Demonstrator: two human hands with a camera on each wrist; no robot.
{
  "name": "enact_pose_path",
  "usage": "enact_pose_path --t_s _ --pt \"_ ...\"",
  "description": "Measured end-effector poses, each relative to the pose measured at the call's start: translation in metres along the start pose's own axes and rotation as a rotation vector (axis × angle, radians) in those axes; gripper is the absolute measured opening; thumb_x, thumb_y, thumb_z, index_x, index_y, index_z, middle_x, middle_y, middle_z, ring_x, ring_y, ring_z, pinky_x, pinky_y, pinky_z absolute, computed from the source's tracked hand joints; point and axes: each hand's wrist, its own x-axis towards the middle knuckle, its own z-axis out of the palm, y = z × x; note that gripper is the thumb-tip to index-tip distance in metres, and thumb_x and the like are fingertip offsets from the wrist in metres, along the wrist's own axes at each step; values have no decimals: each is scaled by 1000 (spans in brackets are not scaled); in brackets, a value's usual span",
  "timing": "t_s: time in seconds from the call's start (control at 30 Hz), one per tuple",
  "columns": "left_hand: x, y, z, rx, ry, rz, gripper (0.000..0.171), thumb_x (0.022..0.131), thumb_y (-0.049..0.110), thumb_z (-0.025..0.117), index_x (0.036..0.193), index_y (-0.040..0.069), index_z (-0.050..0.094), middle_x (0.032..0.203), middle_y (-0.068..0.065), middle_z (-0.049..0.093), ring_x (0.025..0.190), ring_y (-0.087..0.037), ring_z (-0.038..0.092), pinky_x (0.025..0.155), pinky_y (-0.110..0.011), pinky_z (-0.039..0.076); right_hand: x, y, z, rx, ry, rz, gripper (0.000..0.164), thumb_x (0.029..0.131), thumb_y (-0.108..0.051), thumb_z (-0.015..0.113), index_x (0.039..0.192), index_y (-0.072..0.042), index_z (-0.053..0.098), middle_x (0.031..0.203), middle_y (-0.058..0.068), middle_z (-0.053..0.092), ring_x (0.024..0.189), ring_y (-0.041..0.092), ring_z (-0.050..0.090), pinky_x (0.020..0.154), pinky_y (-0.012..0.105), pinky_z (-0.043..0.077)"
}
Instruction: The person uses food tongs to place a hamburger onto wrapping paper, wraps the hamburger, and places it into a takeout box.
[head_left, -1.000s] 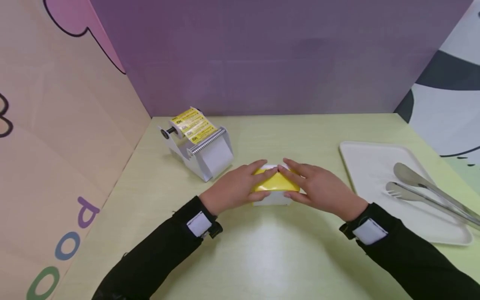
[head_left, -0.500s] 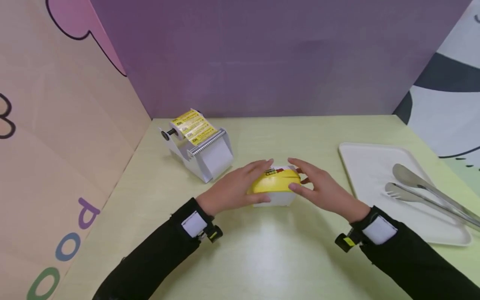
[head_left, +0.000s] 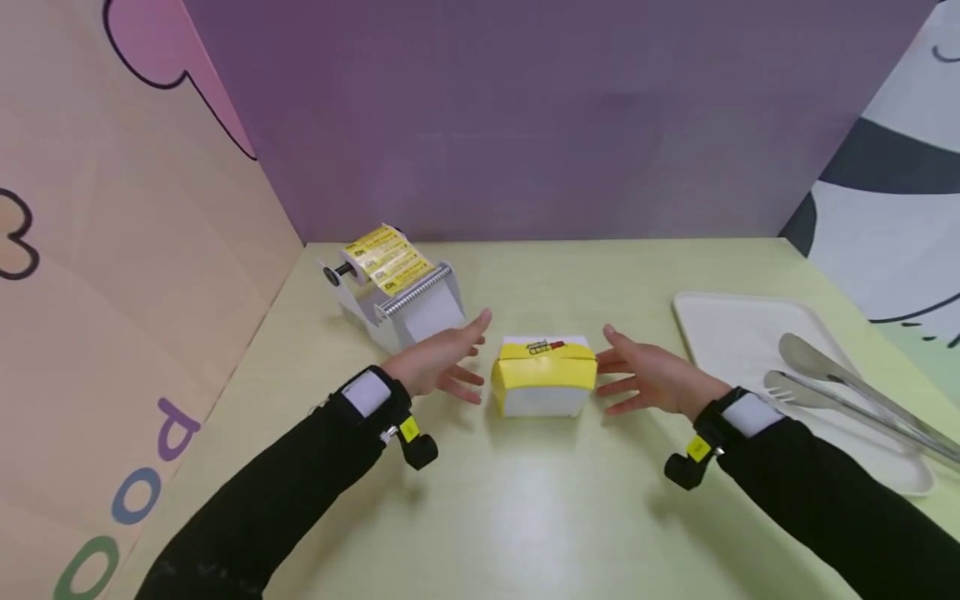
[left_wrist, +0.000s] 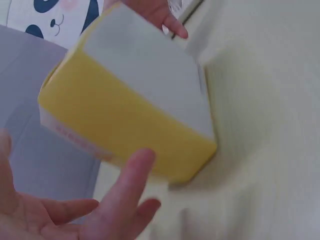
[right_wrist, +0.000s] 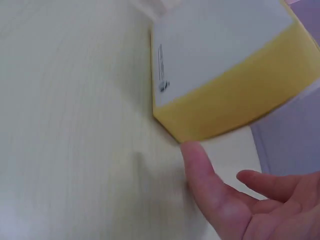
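A small yellow and white paper food box stands upright on the table with its top closed. To its left my left hand hovers with fingers spread, a small gap away from the box. My right hand is close by the box's right side, fingers extended and holding nothing; whether its fingertips touch the box I cannot tell. In the left wrist view the yellow side of the box fills the middle. The right wrist view shows its white front with small print.
A label dispenser with a roll of yellow labels stands behind my left hand. On the right lies a white tray, bearing a metal spoon and a fork. A purple panel closes off the table's back.
Both hands have come off the top of the box and moved apart, the left one to the left, the right one slightly to the right. The box's printed top is now uncovered.
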Motion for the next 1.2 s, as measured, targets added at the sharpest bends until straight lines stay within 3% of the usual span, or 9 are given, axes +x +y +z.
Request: enact_pose_path --t_s 0.13,0.3,0.47,0.57,0.67,0.87,0.97,1.03,1.2 --pt "4 -8 12 -107 -43 -31 84 95 63 42 148 0 28 150 -26 26 116 -46 54 75 -44 57 5 3 12 70 15 13 91 95 -66 34 149 6 22 150 28 29 126 41 45 89 45 53" --pt "7 -12 19 -115 -28 -47 72 98 59 39 141 1 43 134 -24 47 96 -36 66 80 -41 56 5 3 24 90 29 5 77 99 -60 33 145 1 32 133 23 47 105 32 58 85 43 55" --pt "9 -9 20 -145 -17 -19 59 101 53 41 136 7 51 130 -20 53 97 -32 65 84 -38 55 5 1 26 82 5 -33 69 102 -54 33 145 0 34 121 17 54 98 29 60 85 43 55" --pt "9 -7 21 -143 -2 54 55 102 48 43 133 3 52 136 -15 50 103 -29 62 84 -38 55 4 -4 23 50 8 -75 64 104 -48 35 143 3 35 117 13 56 97 24 60 84 38 54" --pt "11 -5 23 -92 51 185 50 102 39 47 134 1 50 135 -15 52 109 -29 60 87 -41 54 3 -9 22 10 46 -150 61 104 -41 39 144 6 35 122 15 57 97 19 59 82 31 52" --pt "17 -11 32 191 319 521 55 97 25 59 147 8 41 144 -11 48 125 -26 51 101 -41 45 8 -10 27 -91 198 -375 58 104 -24 45 152 1 23 145 24 41 105 13 58 87 25 51" --pt "22 -22 36 289 407 654 56 95 20 60 146 5 42 151 -11 40 134 -27 42 110 -43 34 13 -3 31 -93 238 -414 56 104 -17 45 153 -1 23 149 24 37 109 15 57 87 23 51" --pt "25 -30 38 296 420 684 56 95 18 60 145 3 42 151 -12 39 136 -28 40 112 -44 31 16 1 33 -98 251 -409 55 104 -15 44 152 0 24 149 25 37 110 17 57 86 22 50" --pt "32 -44 43 224 409 637 55 95 19 60 145 4 42 150 -11 40 134 -30 43 109 -46 34 19 10 39 -129 292 -376 53 103 -14 44 151 1 28 143 27 44 107 19 59 83 22 50"
